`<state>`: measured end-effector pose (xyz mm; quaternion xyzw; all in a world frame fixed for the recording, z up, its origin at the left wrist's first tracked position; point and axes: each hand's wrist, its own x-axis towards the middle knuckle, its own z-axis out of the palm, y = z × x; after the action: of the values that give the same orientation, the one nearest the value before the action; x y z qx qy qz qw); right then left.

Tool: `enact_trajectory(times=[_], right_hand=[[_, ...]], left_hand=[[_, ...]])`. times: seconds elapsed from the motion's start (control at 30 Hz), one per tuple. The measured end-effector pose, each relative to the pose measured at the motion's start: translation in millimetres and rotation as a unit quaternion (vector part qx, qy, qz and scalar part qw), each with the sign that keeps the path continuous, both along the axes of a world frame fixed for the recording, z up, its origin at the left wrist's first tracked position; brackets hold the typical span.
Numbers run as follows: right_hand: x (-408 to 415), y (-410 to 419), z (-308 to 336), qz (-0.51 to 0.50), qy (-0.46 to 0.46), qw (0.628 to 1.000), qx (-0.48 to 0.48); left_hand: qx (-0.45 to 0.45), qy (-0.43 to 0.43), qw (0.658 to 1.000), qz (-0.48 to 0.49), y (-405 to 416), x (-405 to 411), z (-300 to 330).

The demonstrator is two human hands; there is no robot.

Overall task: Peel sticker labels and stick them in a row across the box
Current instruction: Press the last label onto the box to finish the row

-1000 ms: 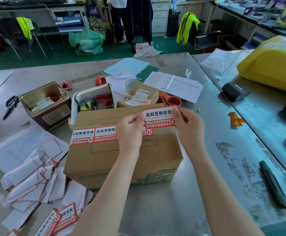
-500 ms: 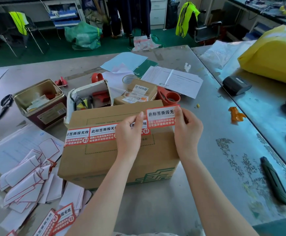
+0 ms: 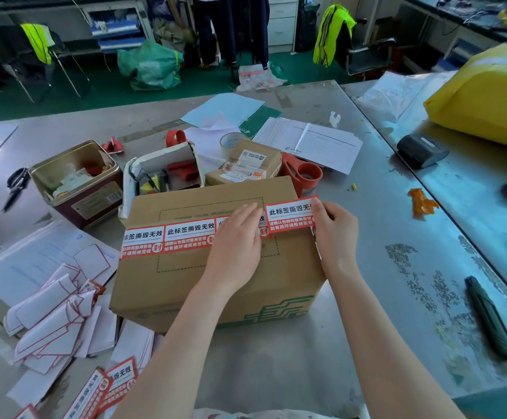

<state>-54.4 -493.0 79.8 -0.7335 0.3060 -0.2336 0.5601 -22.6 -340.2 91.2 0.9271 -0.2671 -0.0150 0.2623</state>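
A brown cardboard box (image 3: pixel 216 285) sits in front of me on the metal table. A row of red and white sticker labels (image 3: pixel 167 238) runs across its top from the left edge. My left hand (image 3: pixel 237 246) lies flat on the row, its fingers pressing the left end of the newest label (image 3: pixel 290 216). My right hand (image 3: pixel 333 228) pinches that label's right end, which overhangs the box's right edge and is slightly raised. Unpeeled labels (image 3: pixel 107 391) lie at the bottom left.
Peeled backing papers (image 3: pixel 52 322) are heaped left of the box. Behind it stand an open tin (image 3: pixel 77 182), a white tool holder (image 3: pixel 161 173), a small parcel (image 3: pixel 246 167) and a red tape dispenser (image 3: pixel 306 173). A green knife (image 3: pixel 491 319) lies at the right, a yellow bag (image 3: pixel 488 95) beyond.
The newest label has come down from the air onto the box top. My left hand has let go of its corner and flattened onto the row; my right hand still holds the right end.
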Motion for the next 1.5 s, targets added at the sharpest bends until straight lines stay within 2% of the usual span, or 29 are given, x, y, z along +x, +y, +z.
enact_trajectory(times=[0.13, 0.73, 1.23, 1.5], right_hand=[[1, -1, 1, 0.001, 0.007, 1.000, -0.002], [2, -1, -1, 0.005, 0.035, 0.999, -0.017], [2, -3, -5, 0.008, 0.041, 0.999, -0.029], [3, -4, -8, 0.016, 0.051, 0.999, -0.004]], left_hand=[[0.049, -0.010, 0.999, -0.022, 4, -1, -2], [0.048, -0.018, 0.998, -0.025, 5, -2, 0], [-0.051, -0.040, 0.996, -0.060, 13, -6, -4], [-0.056, -0.026, 0.997, -0.056, 13, -6, -3]])
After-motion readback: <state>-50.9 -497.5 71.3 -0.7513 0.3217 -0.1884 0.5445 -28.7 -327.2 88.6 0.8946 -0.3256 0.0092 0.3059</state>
